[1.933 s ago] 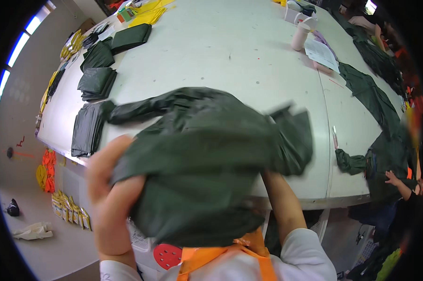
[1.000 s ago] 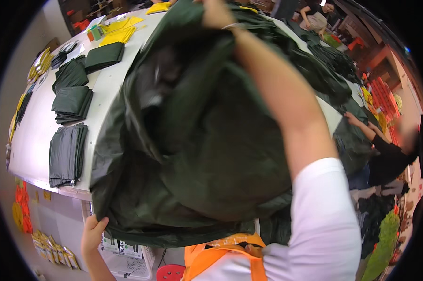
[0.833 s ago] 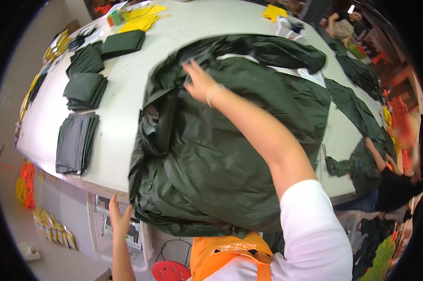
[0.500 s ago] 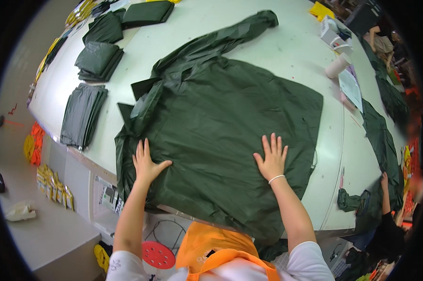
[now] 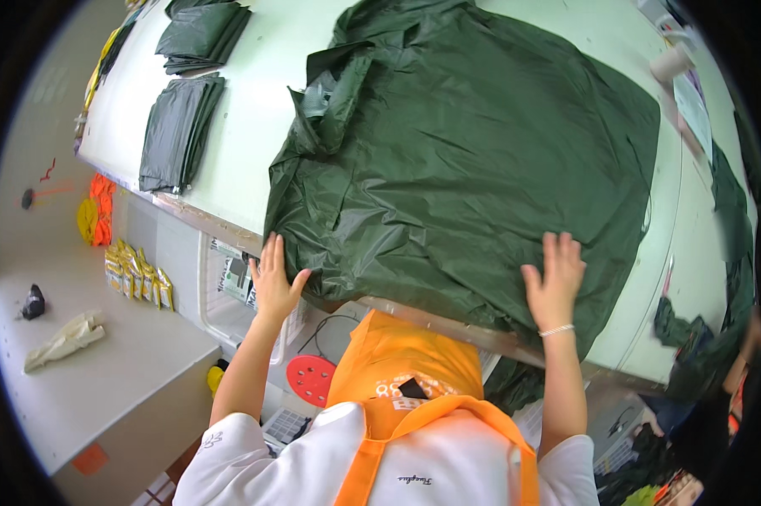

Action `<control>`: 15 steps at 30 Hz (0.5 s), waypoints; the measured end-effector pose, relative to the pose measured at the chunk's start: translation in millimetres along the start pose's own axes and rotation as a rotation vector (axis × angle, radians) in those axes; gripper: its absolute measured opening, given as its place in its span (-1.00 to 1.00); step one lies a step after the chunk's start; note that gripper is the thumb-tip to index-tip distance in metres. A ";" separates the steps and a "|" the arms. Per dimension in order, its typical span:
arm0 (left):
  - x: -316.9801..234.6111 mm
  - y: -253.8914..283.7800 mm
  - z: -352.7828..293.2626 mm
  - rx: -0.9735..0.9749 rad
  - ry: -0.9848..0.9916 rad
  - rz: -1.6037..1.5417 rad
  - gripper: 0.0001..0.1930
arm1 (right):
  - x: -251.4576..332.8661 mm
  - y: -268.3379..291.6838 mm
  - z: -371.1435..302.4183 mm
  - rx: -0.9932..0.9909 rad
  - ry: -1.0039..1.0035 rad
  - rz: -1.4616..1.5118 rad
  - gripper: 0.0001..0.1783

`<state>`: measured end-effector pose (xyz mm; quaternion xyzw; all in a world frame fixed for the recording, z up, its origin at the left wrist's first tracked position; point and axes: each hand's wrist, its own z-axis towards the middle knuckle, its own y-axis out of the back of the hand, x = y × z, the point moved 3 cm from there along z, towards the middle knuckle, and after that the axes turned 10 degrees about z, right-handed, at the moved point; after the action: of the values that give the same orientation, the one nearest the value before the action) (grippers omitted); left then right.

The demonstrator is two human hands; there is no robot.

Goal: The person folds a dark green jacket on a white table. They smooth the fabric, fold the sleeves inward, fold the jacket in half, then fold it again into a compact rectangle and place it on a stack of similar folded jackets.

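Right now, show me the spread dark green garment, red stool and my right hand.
Dark green garment (image 5: 481, 160), head view: middle of its cloth.
Red stool (image 5: 310, 379), head view: round seat.
Right hand (image 5: 556, 282), head view: its back.

Plain dark-green garment (image 5: 490, 160) toward one o'clock — white desk (image 5: 247, 143) beneath; orange apron (image 5: 397, 346), six o'clock — red stool (image 5: 309, 379), seven.

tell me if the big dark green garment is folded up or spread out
Spread out: the dark green garment lies broad and wrinkled across the white table, unlike the compact folded green stacks to its left.
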<state>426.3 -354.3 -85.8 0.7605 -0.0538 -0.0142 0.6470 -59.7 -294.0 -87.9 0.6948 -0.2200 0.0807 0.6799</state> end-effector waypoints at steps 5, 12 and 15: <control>19.7 6.8 -64.1 -0.374 0.151 -0.458 -0.25 | -90.6 55.0 -149.0 -0.459 -0.553 0.149 -0.40; 18.5 -75.0 -50.3 0.114 0.448 -1.052 -0.78 | -105.6 -4.6 -218.6 -0.530 -0.748 0.810 -0.61; 32.6 -52.5 -33.7 0.027 0.720 -1.249 -0.74 | -95.9 41.1 -173.4 -0.735 -0.554 0.583 -0.73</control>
<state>465.1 -316.2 -130.6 0.6147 0.6075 -0.1292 0.4862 -129.7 -104.3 -79.2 0.3170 -0.5882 -0.0026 0.7440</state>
